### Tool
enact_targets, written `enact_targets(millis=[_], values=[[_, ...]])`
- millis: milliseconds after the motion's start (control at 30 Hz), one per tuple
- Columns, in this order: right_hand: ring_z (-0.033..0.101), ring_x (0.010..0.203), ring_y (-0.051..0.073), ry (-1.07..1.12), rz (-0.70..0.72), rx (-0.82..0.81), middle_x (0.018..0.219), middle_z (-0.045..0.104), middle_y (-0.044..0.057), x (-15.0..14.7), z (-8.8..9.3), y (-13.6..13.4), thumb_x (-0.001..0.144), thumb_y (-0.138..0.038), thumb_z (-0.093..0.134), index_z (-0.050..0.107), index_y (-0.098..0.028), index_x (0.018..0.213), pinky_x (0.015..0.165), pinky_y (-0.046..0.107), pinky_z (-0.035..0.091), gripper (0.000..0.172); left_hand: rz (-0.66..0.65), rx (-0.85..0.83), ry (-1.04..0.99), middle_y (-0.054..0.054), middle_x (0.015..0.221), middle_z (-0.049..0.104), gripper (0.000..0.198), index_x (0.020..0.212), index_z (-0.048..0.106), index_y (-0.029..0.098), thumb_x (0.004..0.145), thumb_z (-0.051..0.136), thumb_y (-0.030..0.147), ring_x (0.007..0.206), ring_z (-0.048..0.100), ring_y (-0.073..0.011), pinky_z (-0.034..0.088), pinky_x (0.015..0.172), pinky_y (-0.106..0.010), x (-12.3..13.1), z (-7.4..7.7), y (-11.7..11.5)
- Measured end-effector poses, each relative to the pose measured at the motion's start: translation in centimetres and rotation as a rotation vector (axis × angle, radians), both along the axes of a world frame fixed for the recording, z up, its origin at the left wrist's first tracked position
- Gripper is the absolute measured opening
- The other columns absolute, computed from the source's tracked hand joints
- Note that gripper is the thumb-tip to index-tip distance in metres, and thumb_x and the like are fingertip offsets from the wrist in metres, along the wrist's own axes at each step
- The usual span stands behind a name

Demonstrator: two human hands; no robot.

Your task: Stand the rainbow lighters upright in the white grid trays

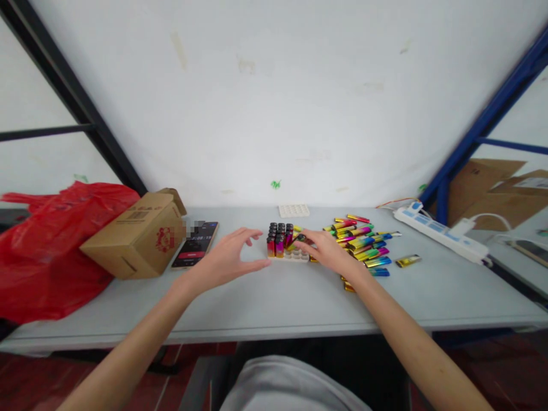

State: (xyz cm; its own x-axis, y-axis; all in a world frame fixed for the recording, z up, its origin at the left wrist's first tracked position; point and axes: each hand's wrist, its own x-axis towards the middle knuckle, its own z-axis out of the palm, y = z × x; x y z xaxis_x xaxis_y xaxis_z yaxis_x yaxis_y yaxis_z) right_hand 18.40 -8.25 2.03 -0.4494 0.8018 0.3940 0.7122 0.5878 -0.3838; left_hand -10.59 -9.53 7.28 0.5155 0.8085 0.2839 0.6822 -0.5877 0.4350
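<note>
A white tray [299,257] with holes sits mid-table and holds several upright rainbow-coloured lighters [279,238]. My left hand [229,258] hovers just left of the tray, fingers curved apart and holding nothing. My right hand [326,251] reaches over the tray's right part, its fingers pinched on one lighter [298,240] lying tilted above the tray. A loose pile of lighters [363,245] lies right of that hand, with one lighter [408,261] apart from the heap.
A second white tray [293,210] lies by the wall. A phone [196,244], a cardboard box [139,234] and a red plastic bag [47,245] are at left. A white power strip [440,233] is at right. The table edge [274,331] runs near me.
</note>
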Motion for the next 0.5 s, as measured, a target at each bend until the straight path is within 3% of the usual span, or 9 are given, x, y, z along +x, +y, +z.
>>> enact_targets(millis=[67,133,200,300,400,500], values=[[0.068,0.084,0.021,-0.093,0.055,-0.008,0.095,0.075,0.009,-0.8,0.1,0.2,0.108,-0.039,0.048,0.066,-0.017,0.104,0.077,0.029,0.046,0.029,-0.066,-0.077,0.023,-0.015,0.130,0.067,0.085,0.137,0.058,0.016,0.073,0.078,0.068,0.108,0.067,-0.0323,0.053,0.100,-0.045,1.7,-1.7,3.1],[0.070,0.092,0.023,-0.196,0.056,-0.022,0.104,0.075,0.012,-1.8,0.6,0.4,0.108,-0.036,0.050,0.066,-0.016,0.112,0.081,0.030,0.048,0.026,-0.178,-0.146,-0.006,-0.015,0.129,0.067,0.085,0.133,0.059,0.016,0.068,0.084,0.063,0.113,0.065,-0.0346,0.052,0.100,-0.045,2.5,-3.3,5.2],[0.072,0.092,0.026,-0.324,-0.050,-0.046,0.103,0.075,0.016,-2.8,1.2,0.3,0.106,-0.038,0.053,0.068,-0.014,0.112,0.081,0.032,0.049,0.028,-0.294,-0.220,-0.094,-0.012,0.126,0.070,0.078,0.132,0.059,0.017,0.070,0.085,0.057,0.112,0.066,-0.0329,0.053,0.098,-0.042,2.9,-4.4,6.5],[0.073,0.083,0.029,-0.452,-0.191,-0.105,0.089,0.075,0.016,-3.5,2.2,-0.3,0.103,-0.043,0.057,0.073,-0.015,0.097,0.074,0.033,0.049,0.033,-0.302,-0.241,-0.177,-0.010,0.124,0.071,0.077,0.131,0.058,0.016,0.068,0.088,0.051,0.110,0.067,-0.0320,0.053,0.096,-0.040,3.2,-5.3,7.2],[0.068,0.071,0.022,-0.287,-0.140,-0.167,0.077,0.073,0.008,-2.8,3.8,-2.5,0.100,-0.047,0.062,0.072,-0.019,0.084,0.066,0.030,0.046,0.034,-0.262,-0.217,-0.180,-0.011,0.125,0.071,0.077,0.130,0.059,0.015,0.068,0.088,0.049,0.111,0.066,-0.0327,0.053,0.095,-0.040,3.3,-5.8,7.2],[0.064,0.070,0.016,0.034,-0.011,-0.133,0.080,0.072,0.003,-0.5,6.4,-6.2,0.104,-0.045,0.055,0.072,-0.019,0.089,0.066,0.027,0.046,0.034,-0.251,-0.197,-0.166,-0.011,0.124,0.071,0.075,0.129,0.060,0.016,0.068,0.087,0.049,0.109,0.068,-0.0323,0.054,0.094,-0.040,3.2,-6.2,7.0]])
